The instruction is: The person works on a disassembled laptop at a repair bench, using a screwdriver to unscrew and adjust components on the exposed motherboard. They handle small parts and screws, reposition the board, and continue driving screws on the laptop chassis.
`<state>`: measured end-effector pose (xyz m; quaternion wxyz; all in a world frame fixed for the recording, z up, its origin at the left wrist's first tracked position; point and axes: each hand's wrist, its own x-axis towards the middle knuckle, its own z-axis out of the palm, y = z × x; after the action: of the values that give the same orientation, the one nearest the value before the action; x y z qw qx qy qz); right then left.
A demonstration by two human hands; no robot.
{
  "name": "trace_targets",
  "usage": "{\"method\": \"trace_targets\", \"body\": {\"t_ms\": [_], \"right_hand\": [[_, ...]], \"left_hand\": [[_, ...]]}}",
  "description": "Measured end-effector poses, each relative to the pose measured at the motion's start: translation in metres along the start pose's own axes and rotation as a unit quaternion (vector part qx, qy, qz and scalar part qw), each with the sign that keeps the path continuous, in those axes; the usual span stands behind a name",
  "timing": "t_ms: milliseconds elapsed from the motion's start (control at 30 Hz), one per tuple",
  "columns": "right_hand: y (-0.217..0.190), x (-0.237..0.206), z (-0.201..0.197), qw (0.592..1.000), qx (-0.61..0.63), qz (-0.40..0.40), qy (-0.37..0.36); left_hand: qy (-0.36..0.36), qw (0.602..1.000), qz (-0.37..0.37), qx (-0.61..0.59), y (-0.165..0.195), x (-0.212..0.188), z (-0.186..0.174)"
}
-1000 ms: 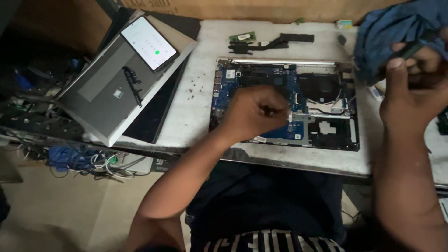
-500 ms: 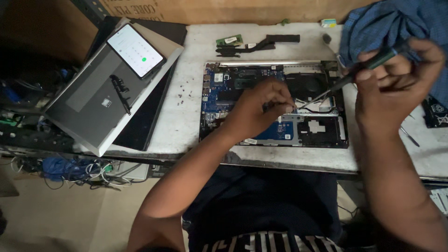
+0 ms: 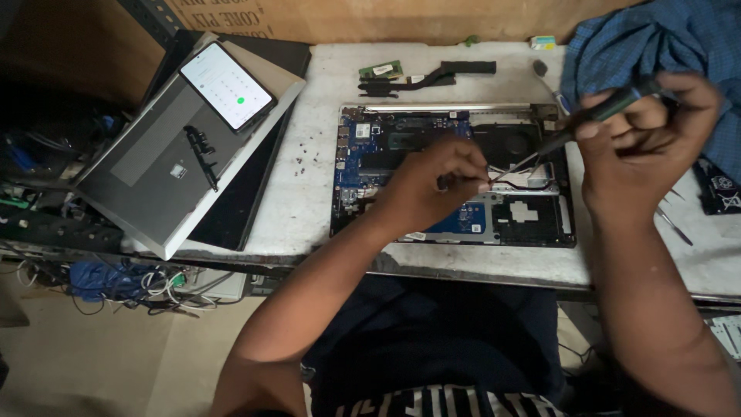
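Opened laptop (image 3: 455, 177) at frame centre; left hand (image 3: 432, 185) pinches something small at the screwdriver (image 3: 587, 123) tip, right hand (image 3: 644, 147) curled around handle: screw step, next needs steady seating.

The opened laptop base (image 3: 455, 174) is showing a blue circuit board, a black fan area and silver edges. The dark green-handled screwdriver (image 3: 610, 108) is ending in a silvery shaft. A blue checked cloth (image 3: 656, 54) is lying on the pale grey, stained tabletop (image 3: 309, 193). The grey laptop lid (image 3: 154, 162) is carrying a black phone with a glowing white screen (image 3: 226, 85) and a green dot.
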<state>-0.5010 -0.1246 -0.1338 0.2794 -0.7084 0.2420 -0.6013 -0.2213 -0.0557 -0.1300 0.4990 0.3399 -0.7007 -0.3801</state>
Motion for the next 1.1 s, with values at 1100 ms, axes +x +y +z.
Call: {"method": "trace_targets", "body": {"t_ms": [1100], "right_hand": [[-0.024, -0.005, 0.032, 0.999, -0.036, -0.030, -0.017]], "left_hand": [[-0.001, 0.999, 0.016, -0.047, -0.013, -0.017, 0.000]]}}
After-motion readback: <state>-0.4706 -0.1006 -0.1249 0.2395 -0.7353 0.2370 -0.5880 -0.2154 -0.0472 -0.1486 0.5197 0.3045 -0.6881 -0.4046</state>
